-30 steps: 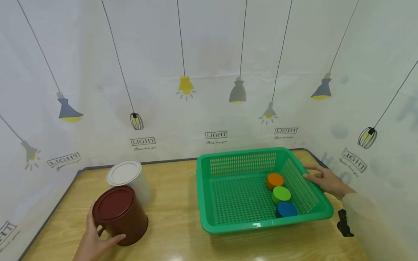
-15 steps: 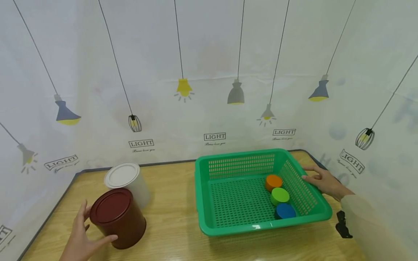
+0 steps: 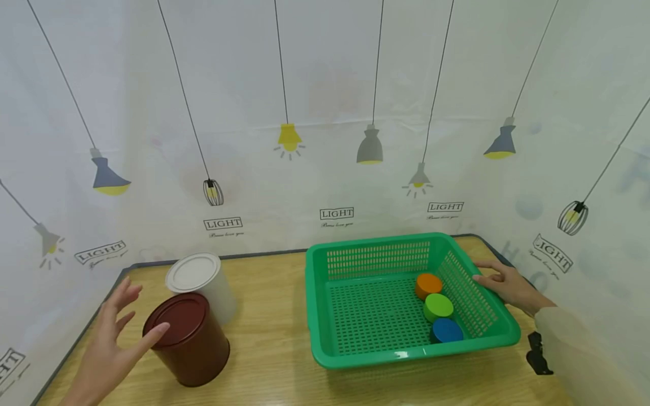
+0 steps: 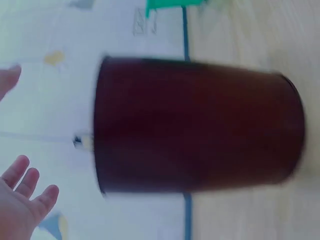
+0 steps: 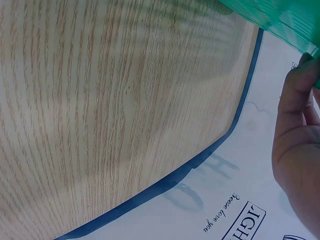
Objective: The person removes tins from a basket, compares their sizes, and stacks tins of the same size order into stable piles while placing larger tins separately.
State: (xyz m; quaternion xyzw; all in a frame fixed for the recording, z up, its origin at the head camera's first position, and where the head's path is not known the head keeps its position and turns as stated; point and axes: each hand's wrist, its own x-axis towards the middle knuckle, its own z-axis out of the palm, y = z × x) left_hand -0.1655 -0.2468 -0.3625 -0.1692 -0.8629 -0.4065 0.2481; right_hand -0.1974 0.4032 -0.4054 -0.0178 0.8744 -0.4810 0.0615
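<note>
Left hand: fingers and thumb spread, with nothing in them; a gap parts it from the brown can.
Brown can: standing on the table, just beside the left hand on its thumb side.
White can: on the table close behind the brown can, farther from the left hand.
Right hand: thumb and fingers pinching the near edge of the basket, which stands between the hands.
Round blocks: orange, green and blue, in a row inside the basket toward the right hand.
Done, as judged: three blocks in the basket; brown can standing free of the hand.
Left, as judged: both cans outside the basket; the right hand's hold not yet released.
</note>
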